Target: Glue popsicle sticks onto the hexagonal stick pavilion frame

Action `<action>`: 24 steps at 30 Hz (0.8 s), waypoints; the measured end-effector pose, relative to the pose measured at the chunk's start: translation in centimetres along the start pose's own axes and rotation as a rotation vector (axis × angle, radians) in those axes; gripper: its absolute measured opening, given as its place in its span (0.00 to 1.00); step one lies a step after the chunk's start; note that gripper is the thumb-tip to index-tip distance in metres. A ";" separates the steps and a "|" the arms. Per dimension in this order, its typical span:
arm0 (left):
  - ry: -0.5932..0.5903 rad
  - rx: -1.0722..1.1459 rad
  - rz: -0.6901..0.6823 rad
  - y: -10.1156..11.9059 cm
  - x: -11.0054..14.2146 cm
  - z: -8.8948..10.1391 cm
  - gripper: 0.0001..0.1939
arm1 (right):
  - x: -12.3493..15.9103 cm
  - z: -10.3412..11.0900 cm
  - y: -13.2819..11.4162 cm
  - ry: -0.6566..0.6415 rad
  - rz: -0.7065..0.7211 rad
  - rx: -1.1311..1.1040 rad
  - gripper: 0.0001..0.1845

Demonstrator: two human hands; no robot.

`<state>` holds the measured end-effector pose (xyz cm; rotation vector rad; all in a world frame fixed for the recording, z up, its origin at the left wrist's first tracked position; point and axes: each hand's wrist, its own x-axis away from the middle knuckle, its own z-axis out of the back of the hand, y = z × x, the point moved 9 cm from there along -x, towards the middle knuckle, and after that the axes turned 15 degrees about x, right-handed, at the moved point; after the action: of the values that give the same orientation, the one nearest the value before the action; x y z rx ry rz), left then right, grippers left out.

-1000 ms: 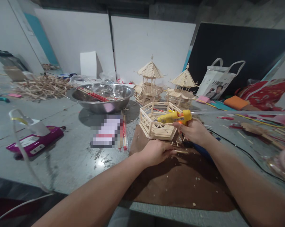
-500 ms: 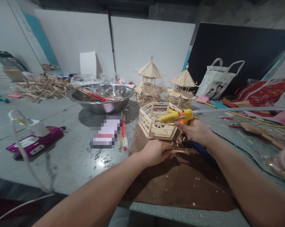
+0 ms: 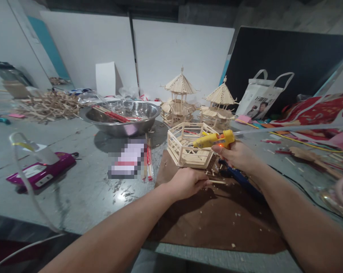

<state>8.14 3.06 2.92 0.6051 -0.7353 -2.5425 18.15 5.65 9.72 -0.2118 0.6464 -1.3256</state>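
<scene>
My right hand is wrapped round a yellow hot glue gun, its nozzle pointing left over a hexagonal frame of thin wooden sticks. A long clear glue stick juts from the gun's back, and a small orange light glows on its side. Just in front of the frame, my left hand pinches a short wooden stick, which points right. Both hands are above a brown board. A blue-handled tool lies beneath my right hand, partly hidden by the forearm.
Two stick pagodas stand behind the frame. To the left are a steel basin with red-wrapped sticks, a blurred-out phone and a purple power strip. A white bag sits at the back right. A black cord runs along the right.
My right hand has drawn the glue gun slightly to the right, away from the frame, uncovering more of the blue-handled tool. My left hand stays in place with the stick.
</scene>
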 end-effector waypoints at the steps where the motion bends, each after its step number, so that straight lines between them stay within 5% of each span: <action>1: 0.001 0.001 -0.003 0.0 0.0 0.0 0.16 | 0.0 0.0 0.1 0.001 0.000 0.019 0.19; 24: 0.007 0.029 -0.003 0.0 0.0 0.1 0.14 | 0.0 0.2 1.5 -0.064 -0.067 0.155 0.22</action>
<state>8.10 3.12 2.96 0.6240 -0.7712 -2.5349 19.56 6.01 9.17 -0.1502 0.4836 -1.4213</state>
